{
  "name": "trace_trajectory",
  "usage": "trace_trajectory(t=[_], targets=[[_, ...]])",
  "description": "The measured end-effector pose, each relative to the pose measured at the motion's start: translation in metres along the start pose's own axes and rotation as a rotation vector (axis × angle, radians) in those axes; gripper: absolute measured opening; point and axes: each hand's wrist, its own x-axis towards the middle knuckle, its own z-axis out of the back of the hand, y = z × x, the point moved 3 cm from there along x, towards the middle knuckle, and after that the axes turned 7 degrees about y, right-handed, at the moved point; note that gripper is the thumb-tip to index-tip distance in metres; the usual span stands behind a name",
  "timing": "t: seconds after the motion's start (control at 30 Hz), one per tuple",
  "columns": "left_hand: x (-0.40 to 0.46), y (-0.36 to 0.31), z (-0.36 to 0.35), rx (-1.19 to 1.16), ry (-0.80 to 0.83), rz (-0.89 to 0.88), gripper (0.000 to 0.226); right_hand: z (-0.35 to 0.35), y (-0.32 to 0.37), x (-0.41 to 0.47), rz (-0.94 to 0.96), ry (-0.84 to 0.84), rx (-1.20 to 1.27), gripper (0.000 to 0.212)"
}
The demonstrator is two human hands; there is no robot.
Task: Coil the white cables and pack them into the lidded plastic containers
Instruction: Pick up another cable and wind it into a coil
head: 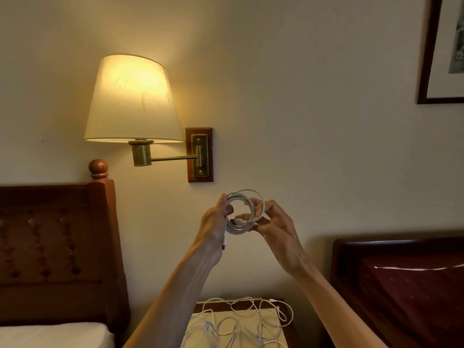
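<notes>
A person holds a coiled white cable [244, 212] up in front of a cream wall, just below and to the right of a lit wall lamp [134, 101] whose brass arm runs to a wooden backplate [200, 154]. The left hand [215, 222] grips the left side of the coil, thumb and fingers curled round the bundled loops, with one connector end [224, 243] hanging down beside the wrist. The right hand [272, 222] pinches the right side of the same coil between thumb and fingertips, its other fingers loosely bent behind the loops; a second plug end lies across the middle of the ring, near the right thumb. Both forearms rise from the bottom of the frame. Well below the lamp, directly beneath the raised hands, more loose white cables [241, 322] lie tangled in overlapping loops on a pale sheet [198, 325] spread over a dark wooden nightstand [286, 303]. Below and to the left of the lamp stands a carved wooden headboard [57, 237] topped by a round finial, with a strip of white bedding [52, 335] at its foot. Far to the right of the lamp, a second dark glossy headboard [401, 280] fills the lower corner, and the edge of a framed picture [442, 51] hangs high on the wall. No plastic containers can be made out in this view.
</notes>
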Motion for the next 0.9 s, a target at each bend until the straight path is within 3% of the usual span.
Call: trace_trajectory(t=[0.1, 0.37, 0.5, 0.7, 0.9], targets=[[0.001, 0.001, 0.002, 0.009, -0.014, 0.009, 0.049, 0.001, 0.002, -0.002, -0.011, 0.021, -0.046, 0.032], [-0.001, 0.005, 0.000, -0.023, 0.036, 0.022, 0.038, -0.003, 0.001, 0.001, 0.011, 0.050, -0.136, 0.021], [-0.001, 0.010, 0.001, -0.015, 0.024, 0.010, 0.044, -0.005, 0.002, 0.002, 0.006, 0.082, -0.092, 0.020], [0.001, 0.009, 0.002, -0.032, -0.006, 0.006, 0.044, 0.000, -0.002, -0.002, -0.046, -0.038, -0.149, 0.021], [0.003, -0.003, 0.007, -0.129, -0.027, -0.094, 0.045, 0.000, -0.022, -0.025, -0.232, -0.091, -0.082, 0.018]])
